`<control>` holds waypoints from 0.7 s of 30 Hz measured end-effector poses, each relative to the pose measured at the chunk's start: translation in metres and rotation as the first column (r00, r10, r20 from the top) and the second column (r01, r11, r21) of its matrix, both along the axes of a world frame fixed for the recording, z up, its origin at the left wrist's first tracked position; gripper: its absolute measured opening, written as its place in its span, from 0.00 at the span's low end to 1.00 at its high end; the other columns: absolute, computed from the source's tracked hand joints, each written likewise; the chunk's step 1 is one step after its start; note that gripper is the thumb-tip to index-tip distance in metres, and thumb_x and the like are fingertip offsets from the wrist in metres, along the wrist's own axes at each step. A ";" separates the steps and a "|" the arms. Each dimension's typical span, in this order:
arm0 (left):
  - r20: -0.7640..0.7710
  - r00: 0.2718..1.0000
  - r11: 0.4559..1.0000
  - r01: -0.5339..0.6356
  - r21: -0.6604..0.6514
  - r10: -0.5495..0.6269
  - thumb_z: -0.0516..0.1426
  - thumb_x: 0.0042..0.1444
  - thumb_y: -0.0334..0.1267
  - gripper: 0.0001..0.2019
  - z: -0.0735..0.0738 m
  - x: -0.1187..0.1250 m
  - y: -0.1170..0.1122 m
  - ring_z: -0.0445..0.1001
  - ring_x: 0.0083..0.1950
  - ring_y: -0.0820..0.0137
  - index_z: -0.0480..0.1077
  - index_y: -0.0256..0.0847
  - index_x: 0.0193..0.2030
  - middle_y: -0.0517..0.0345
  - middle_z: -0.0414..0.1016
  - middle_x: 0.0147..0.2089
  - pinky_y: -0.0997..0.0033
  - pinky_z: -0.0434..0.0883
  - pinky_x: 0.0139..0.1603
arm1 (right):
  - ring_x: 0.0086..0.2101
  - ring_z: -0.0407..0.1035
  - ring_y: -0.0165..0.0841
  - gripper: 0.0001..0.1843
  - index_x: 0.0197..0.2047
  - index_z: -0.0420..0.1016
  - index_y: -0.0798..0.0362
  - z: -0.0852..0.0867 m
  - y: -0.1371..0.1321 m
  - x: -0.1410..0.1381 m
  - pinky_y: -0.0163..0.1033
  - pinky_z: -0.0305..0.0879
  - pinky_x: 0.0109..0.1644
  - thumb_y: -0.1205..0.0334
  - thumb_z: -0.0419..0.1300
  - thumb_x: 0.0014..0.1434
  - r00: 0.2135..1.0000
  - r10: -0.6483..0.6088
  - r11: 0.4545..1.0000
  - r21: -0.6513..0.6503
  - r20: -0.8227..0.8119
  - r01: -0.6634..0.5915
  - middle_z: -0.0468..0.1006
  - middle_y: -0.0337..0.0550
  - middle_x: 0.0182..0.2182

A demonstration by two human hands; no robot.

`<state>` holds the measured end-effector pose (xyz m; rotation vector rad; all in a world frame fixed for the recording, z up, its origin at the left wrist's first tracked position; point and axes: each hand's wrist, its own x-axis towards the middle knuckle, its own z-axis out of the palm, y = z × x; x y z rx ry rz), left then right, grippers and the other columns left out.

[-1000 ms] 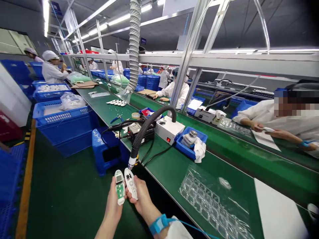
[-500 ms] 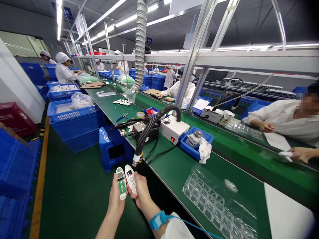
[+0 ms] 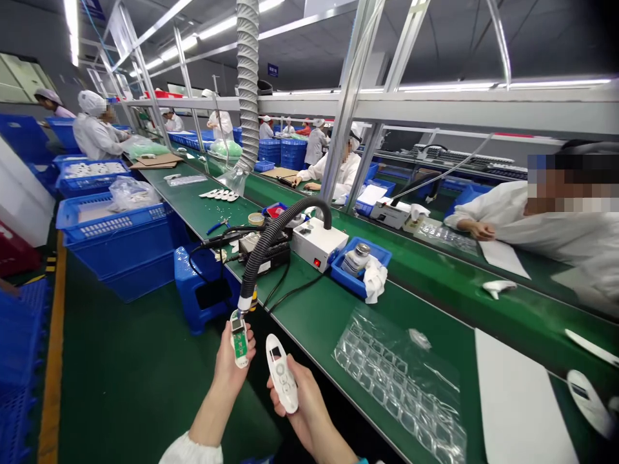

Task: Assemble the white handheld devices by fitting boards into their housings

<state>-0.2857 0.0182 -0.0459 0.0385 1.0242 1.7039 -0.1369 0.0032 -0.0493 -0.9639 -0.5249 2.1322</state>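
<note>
My left hand (image 3: 231,361) is closed around a white housing half with a green circuit board (image 3: 239,345) and a small dark screen in it. Its top end sits right under the metal tip of a black flexible hose (image 3: 258,258); whether they touch I cannot tell. To the right, my right hand (image 3: 307,403) grips a white oval cover (image 3: 281,377) with a small dark window and round buttons, face up. The two parts are apart. The hose rises from a white box (image 3: 318,243) with a red switch.
A blue tray (image 3: 338,276) with a metal-capped bottle and white cloth stands on the green bench. Nearer lies a clear plastic sheet of square pieces (image 3: 401,380), beside white paper (image 3: 520,399). White device parts (image 3: 587,396) lie at right. A co-worker (image 3: 541,225) sits across.
My hands have moved apart. The board half has gone up to the hose tip, and the cover has shifted right. The co-worker's reaching hand at right is gone, and the view has turned right.
</note>
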 end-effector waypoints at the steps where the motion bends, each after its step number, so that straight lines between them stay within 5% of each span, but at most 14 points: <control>1: 0.020 1.000 1.000 0.009 0.000 -0.009 0.48 0.63 0.45 0.19 -0.002 0.003 -0.004 0.60 0.17 0.80 0.71 0.34 0.31 0.63 0.64 0.21 0.82 0.55 0.13 | 0.17 0.66 0.29 0.31 0.34 0.73 0.62 0.001 -0.005 0.009 0.28 0.54 0.14 0.40 0.70 0.43 0.999 -0.013 1.000 -0.004 -0.039 0.013 0.76 0.48 0.21; 6: 0.058 0.997 0.996 0.063 -0.064 -0.059 0.51 0.62 0.42 0.14 -0.004 0.031 -0.037 0.66 0.22 0.77 0.73 0.34 0.37 0.58 0.70 0.29 0.79 0.63 0.16 | 0.25 0.72 0.34 0.28 0.36 0.78 0.66 0.018 -0.028 0.050 0.34 0.66 0.27 0.47 0.72 0.45 0.983 -0.043 0.997 -0.066 -0.177 0.032 0.79 0.54 0.28; 10: 0.072 0.988 0.985 0.144 -0.100 -0.137 0.56 0.59 0.41 0.13 0.012 0.056 -0.056 0.70 0.27 0.74 0.74 0.34 0.44 0.54 0.73 0.34 0.75 0.70 0.22 | 0.29 0.73 0.36 0.26 0.37 0.80 0.64 0.030 -0.038 0.071 0.34 0.66 0.32 0.49 0.74 0.44 0.969 -0.057 0.994 -0.103 -0.241 0.033 0.80 0.54 0.31; 15: 0.126 0.967 0.968 0.233 -0.097 -0.220 0.55 0.60 0.42 0.15 0.037 0.072 -0.061 0.70 0.30 0.73 0.73 0.35 0.48 0.54 0.73 0.35 0.71 0.74 0.32 | 0.31 0.73 0.37 0.27 0.39 0.81 0.61 0.032 -0.043 0.083 0.35 0.66 0.34 0.45 0.72 0.46 0.960 -0.075 0.995 -0.077 -0.271 0.056 0.80 0.54 0.33; 21: 0.096 0.958 0.949 0.280 -0.142 -0.269 0.56 0.59 0.40 0.15 0.048 0.080 -0.060 0.74 0.33 0.69 0.74 0.35 0.49 0.51 0.75 0.37 0.69 0.76 0.37 | 0.33 0.73 0.38 0.28 0.42 0.81 0.59 0.031 -0.043 0.090 0.37 0.67 0.35 0.44 0.70 0.48 0.959 -0.079 0.996 -0.058 -0.272 0.066 0.80 0.54 0.36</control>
